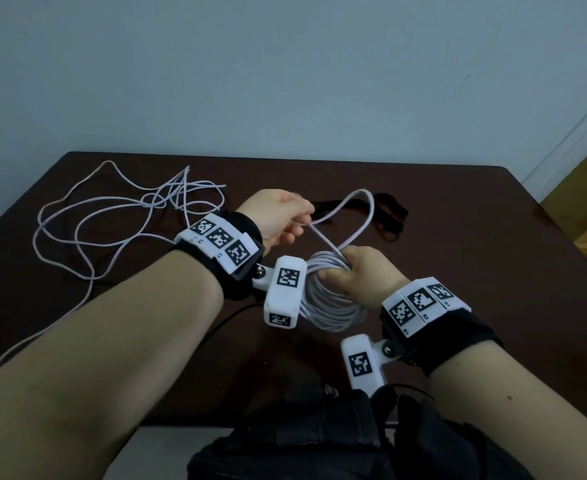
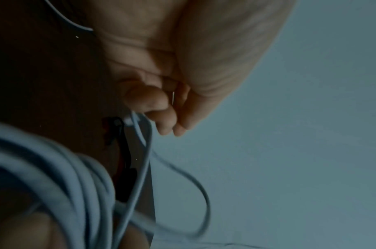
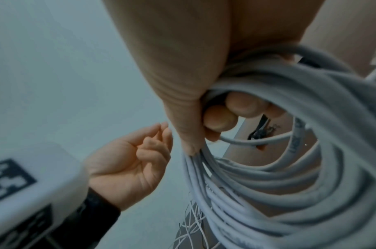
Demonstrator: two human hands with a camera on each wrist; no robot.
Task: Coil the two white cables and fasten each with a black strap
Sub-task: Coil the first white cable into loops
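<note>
My right hand [image 1: 358, 271] grips a coil of thick white cable [image 1: 330, 303] above the dark table [image 1: 458, 271]; in the right wrist view its fingers [image 3: 236, 109] curl round the bundled turns [image 3: 278, 185]. From the coil a last loop [image 1: 361, 209] rises to my left hand [image 1: 281, 216], which pinches the cable's free end. The left wrist view shows that pinch at the fingertips [image 2: 161, 118] and the coil [image 2: 55, 176] blurred below. A second, thinner white cable [image 1: 112, 220] lies loose and tangled on the table's left side. Black straps [image 1: 385, 213] lie behind the hands.
The table's far edge meets a pale blue wall [image 1: 285, 81]. A black bag [image 1: 319, 445] sits at the near edge below my arms. A thin dark wire [image 1: 229, 317] runs under my left wrist.
</note>
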